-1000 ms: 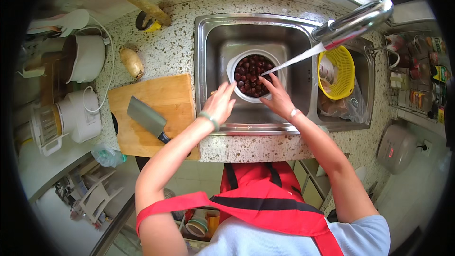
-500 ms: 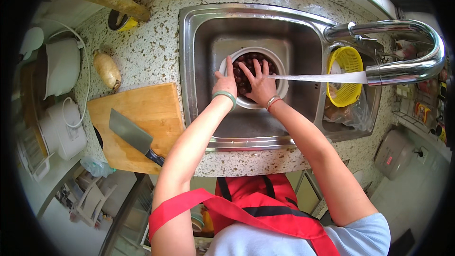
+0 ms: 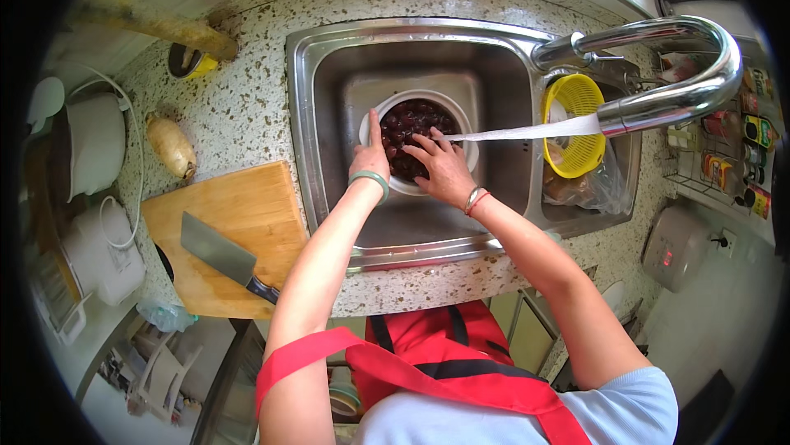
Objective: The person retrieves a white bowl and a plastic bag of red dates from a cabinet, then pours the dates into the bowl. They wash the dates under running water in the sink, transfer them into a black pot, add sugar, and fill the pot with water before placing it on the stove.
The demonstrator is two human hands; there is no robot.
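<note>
Head view: state materials and locations.
— Glossy, round dark fruits (image 3: 409, 118) sit in a smooth white bowl (image 3: 455, 106) inside the metal basin (image 3: 505, 157).
— Grip?
— Right hand (image 3: 447, 172): fingers loosely spread on the fruits. Left hand (image 3: 373, 158): against the bowl's left rim; grip cannot be told.

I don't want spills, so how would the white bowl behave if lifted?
The white bowl is probably heavy, holding so many dark round fruits. Its rim may be slippery, since water streams in. Tilted, it could shed fruits, whose roundness suggests rolling.
</note>
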